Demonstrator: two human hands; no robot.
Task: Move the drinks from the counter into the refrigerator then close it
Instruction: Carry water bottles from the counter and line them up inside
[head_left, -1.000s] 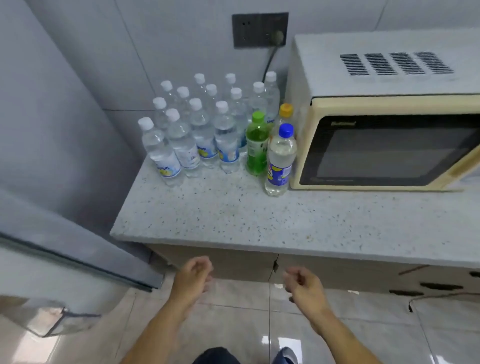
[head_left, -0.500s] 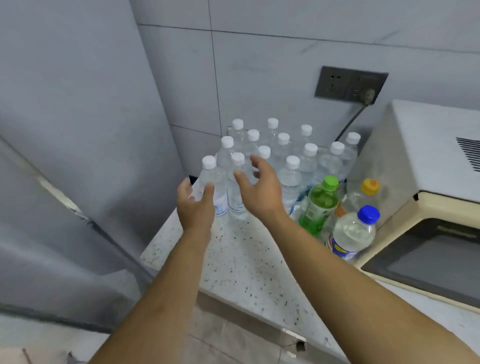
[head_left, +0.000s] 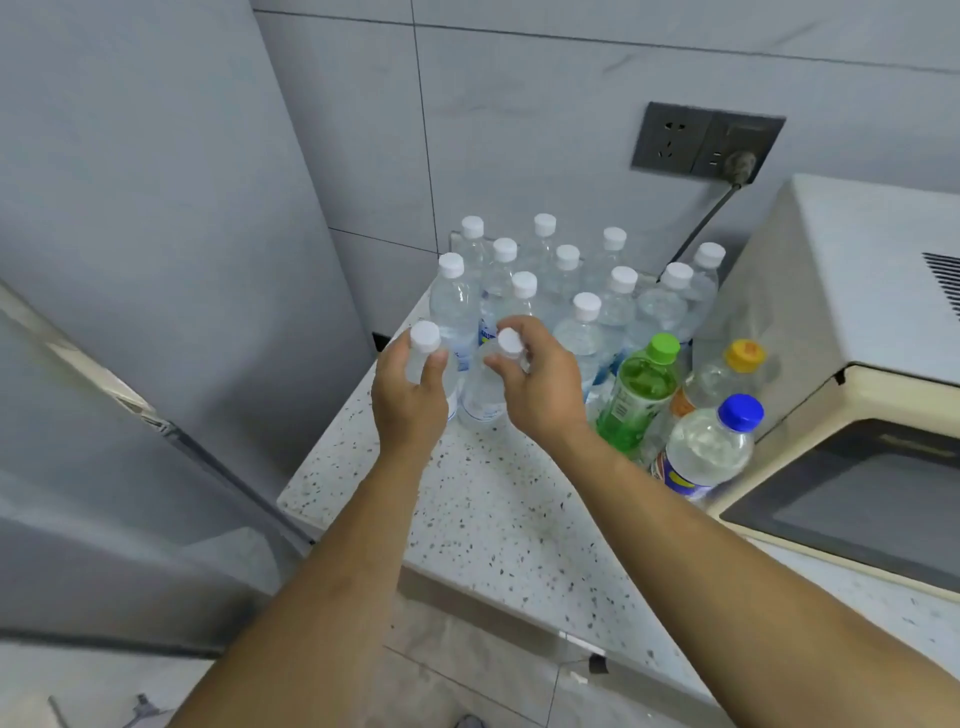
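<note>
Two white-capped water bottles at the front left of a cluster on the speckled surface are held by the neck, one in the left hand, one in the right hand, beside a cream microwave.

Home kitchen, speckled counter, microwave, tiled wall

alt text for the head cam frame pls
Two bare hands each grip a white-capped water bottle: left hand, right hand, at the front of a cluster of water bottles on a speckled counter. Green-capped, orange-capped and blue-capped bottles stand beside a microwave.
</note>
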